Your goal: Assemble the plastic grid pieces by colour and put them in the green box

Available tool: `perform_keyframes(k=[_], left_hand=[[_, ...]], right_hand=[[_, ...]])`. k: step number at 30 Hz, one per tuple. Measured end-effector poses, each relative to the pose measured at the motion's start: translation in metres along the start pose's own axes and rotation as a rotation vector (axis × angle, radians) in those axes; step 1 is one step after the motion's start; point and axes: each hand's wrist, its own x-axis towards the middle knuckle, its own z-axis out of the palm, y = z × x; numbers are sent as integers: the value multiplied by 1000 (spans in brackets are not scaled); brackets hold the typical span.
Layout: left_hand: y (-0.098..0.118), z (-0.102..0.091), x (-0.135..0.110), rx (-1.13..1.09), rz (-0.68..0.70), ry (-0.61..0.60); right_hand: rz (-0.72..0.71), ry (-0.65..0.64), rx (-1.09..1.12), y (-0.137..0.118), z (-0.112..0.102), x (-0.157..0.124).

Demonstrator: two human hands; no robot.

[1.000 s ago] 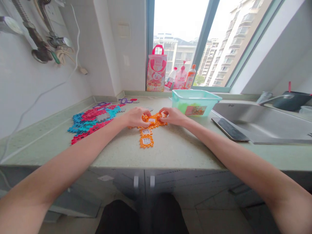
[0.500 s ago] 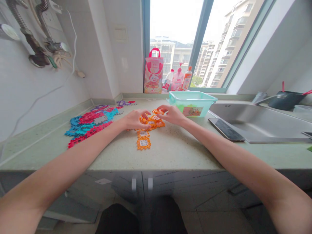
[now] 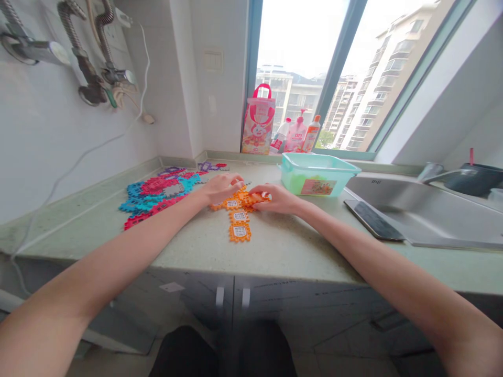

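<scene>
Orange interlocking building tiles [image 3: 239,215] with white window-like centres lie on the counter, a short row of them pointing towards me. My right hand [image 3: 280,200] is closed, fingers and thumb, round an orange tile [image 3: 259,198] at the right of the orange group. Just behind and to the left, my left hand [image 3: 220,189] has its fingers curled over the far edge of the group. Its thumb is hidden, and what it grips, if anything, cannot be made out. A small grey toothed edge shows by its fingertips.
Red, blue and purple tiles [image 3: 157,191] are heaped at the left. A turquoise plastic box [image 3: 320,175] stands behind my right hand, a phone [image 3: 373,220] lies beside the sink [image 3: 424,209], and bottles [image 3: 296,137] and a pink bag [image 3: 258,125] line the windowsill.
My right hand has come lower and closed round an orange tile. The left hand's spread fingers have drawn in towards the back of the orange group. The camera's view has shifted slightly.
</scene>
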Motion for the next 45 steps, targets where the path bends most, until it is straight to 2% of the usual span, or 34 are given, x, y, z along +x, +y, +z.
perform_keyframes(k=[7, 13, 15, 19, 26, 32, 35, 38, 42, 45], left_hand=[[1, 0, 0, 5, -23, -13], [-3, 0, 1, -15, -21, -6], [-4, 1, 2, -12, -13, -3], [-5, 3, 3, 5, -19, -3], [1, 1, 2, 26, -47, -38], [-1, 3, 3, 42, -49, -47], [-3, 4, 3, 36, -51, -44], [-3, 4, 2, 33, -55, -46], [-1, 2, 1, 39, -50, -55], [0, 2, 1, 55, -45, -52]], right_hand=[[8, 64, 28, 1, 1, 2], [185, 238, 48, 24, -3, 2], [220, 258, 26, 30, -3, 2], [262, 220, 8, 35, 0, 1], [253, 116, -18, 34, 0, 0], [318, 138, -53, 32, -2, -1], [280, 188, -56, 27, -3, -1], [179, 207, 21, 18, -3, 0], [39, 111, 166, 4, 0, 0], [12, 44, 177, -2, 2, 0]])
